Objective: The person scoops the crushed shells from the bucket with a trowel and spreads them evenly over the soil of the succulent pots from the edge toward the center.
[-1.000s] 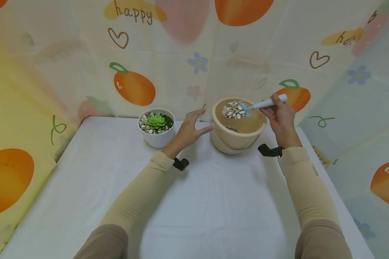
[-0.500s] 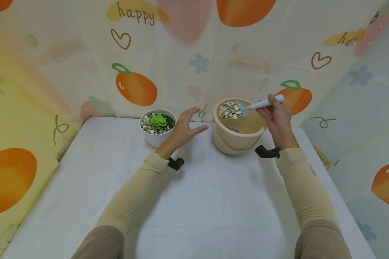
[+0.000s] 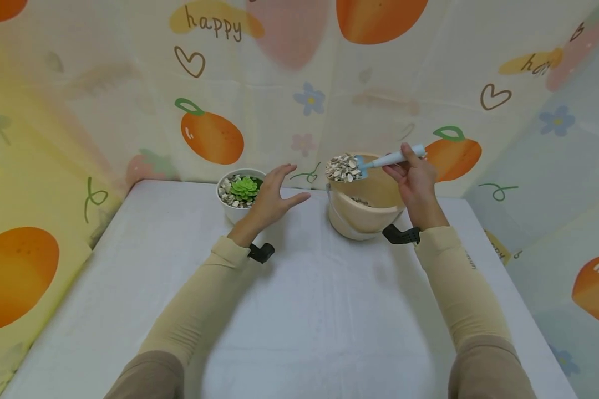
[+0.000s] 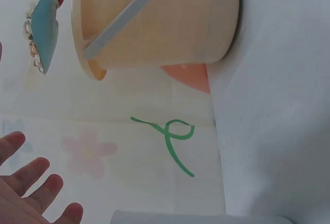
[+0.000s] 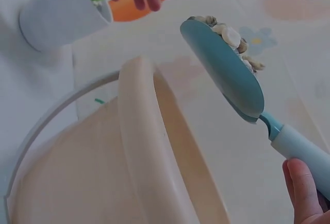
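Note:
My right hand (image 3: 417, 183) grips the pale blue handle of a small trowel (image 5: 224, 72). Its blade is heaped with shell-like pebbles (image 3: 342, 168) and hangs over the left rim of a beige bucket (image 3: 361, 219). More pebbles (image 3: 360, 200) lie in the bucket's bottom. My left hand (image 3: 268, 202) hovers with fingers spread beside a white pot (image 3: 233, 213) and hides part of its right side. A green succulent (image 3: 244, 188) sits in that pot among pale pebbles. In the left wrist view the loaded blade shows from its underside, past the bucket's rim.
Both containers stand at the back of a table with a white cloth (image 3: 289, 310). Close behind them hangs a curtain (image 3: 269, 100) printed with oranges and flowers. The bucket's grey-white carrying handle (image 4: 126, 17) lies down against its side.
The loaded trowel has moved left in my right hand, from above the bucket's inside to its left rim. My left hand has drawn left, away from the bucket and nearer the pot.

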The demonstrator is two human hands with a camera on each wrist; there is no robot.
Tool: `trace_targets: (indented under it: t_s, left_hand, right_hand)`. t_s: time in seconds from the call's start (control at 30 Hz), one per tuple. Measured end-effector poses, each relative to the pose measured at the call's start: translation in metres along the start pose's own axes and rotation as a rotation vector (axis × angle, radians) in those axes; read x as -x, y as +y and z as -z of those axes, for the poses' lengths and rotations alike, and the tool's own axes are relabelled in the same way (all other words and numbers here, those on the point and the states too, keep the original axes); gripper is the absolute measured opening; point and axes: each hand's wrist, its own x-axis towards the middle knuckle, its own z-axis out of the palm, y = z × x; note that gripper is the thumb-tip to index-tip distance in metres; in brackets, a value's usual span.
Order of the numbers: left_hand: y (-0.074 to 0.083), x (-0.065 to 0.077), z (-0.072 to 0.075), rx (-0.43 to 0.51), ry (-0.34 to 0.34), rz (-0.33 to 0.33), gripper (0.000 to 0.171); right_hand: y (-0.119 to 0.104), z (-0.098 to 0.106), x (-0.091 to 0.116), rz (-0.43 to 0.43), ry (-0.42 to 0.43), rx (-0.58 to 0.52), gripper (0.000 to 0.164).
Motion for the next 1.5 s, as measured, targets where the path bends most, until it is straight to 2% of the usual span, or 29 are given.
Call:
trace_targets:
  t_s: [0.5, 0.87, 1.13, 1.5]
  left_hand:
    - [-0.002, 0.012, 0.025, -0.007, 0.018, 0.053, 0.081]
    - [-0.015, 0.018, 0.04, -0.044, 0.059, 0.068, 0.084]
    - [-0.021, 0.025, 0.051, -0.038, 0.046, 0.087, 0.093]
    - [-0.036, 0.032, 0.068, -0.028, 0.077, 0.117, 0.093]
  right_hand:
    - [0.021, -0.019, 0.003, 0.002, -0.032, -0.007, 0.016]
    - [0.04, -0.042, 0.006, -0.015, -0.005, 0.088, 0.016]
    - [0.054, -0.062, 0.007, -0.064, -0.011, 0.044, 0.01]
    - [0.067, -0.078, 0.007, -0.048, -0.004, 0.074, 0.01]
